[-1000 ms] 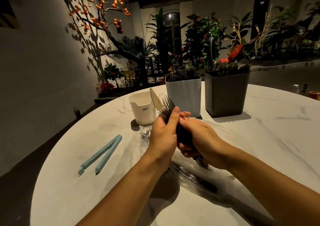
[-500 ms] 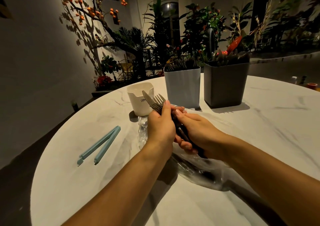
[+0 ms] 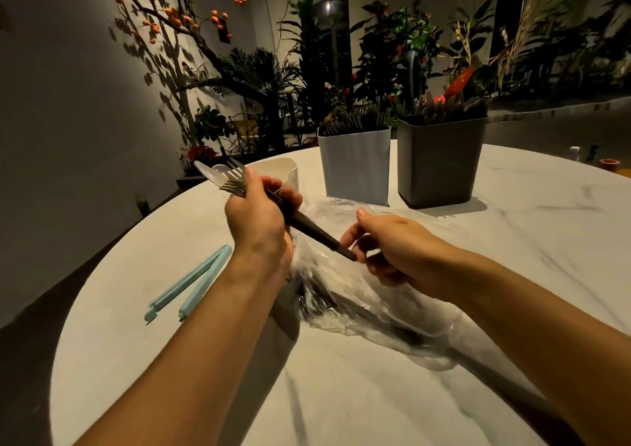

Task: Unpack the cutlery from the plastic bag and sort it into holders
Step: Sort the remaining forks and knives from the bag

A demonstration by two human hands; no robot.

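Table [image 3: 512, 240]: plastic bag [image 3: 341, 295] blurs dark cutlery.

Blue clip [image 3: 191, 283]; grey holder [image 3: 440, 164].

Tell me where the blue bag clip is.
The blue bag clip lies open on the table, left of the left hand and the plastic bag.

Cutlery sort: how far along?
Done: blue holder and grey holder already hold cutlery.
In hand: left hand grips a bundle of forks; right hand is at its handle ends.
Left: dark pieces remain in the plastic bag; white holder contents hidden.
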